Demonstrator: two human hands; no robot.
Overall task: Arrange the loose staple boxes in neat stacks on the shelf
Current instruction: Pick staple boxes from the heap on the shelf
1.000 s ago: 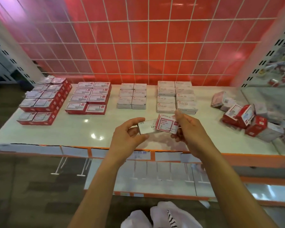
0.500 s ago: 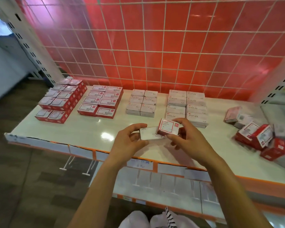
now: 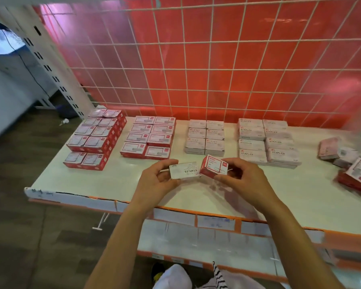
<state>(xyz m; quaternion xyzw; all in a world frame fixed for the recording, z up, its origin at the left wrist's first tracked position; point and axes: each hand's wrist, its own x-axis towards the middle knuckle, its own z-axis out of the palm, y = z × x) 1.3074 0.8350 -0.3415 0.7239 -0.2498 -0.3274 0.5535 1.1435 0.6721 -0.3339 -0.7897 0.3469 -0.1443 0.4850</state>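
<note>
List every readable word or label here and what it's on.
"STAPLES", upside down: white box in the left hand.
"STAPLES": tops of the pale stack, rightmost of four.
Print on the red box in the right hand: blurred.
Unreadable: other stacks, shelf-edge tags.

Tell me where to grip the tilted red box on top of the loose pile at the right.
Pinch the tilted red box across its two red sides, from above and the front. Its white label faces up towards the camera and it lies atop the loose pile, so those sides look free, though blur hides detail.
</note>
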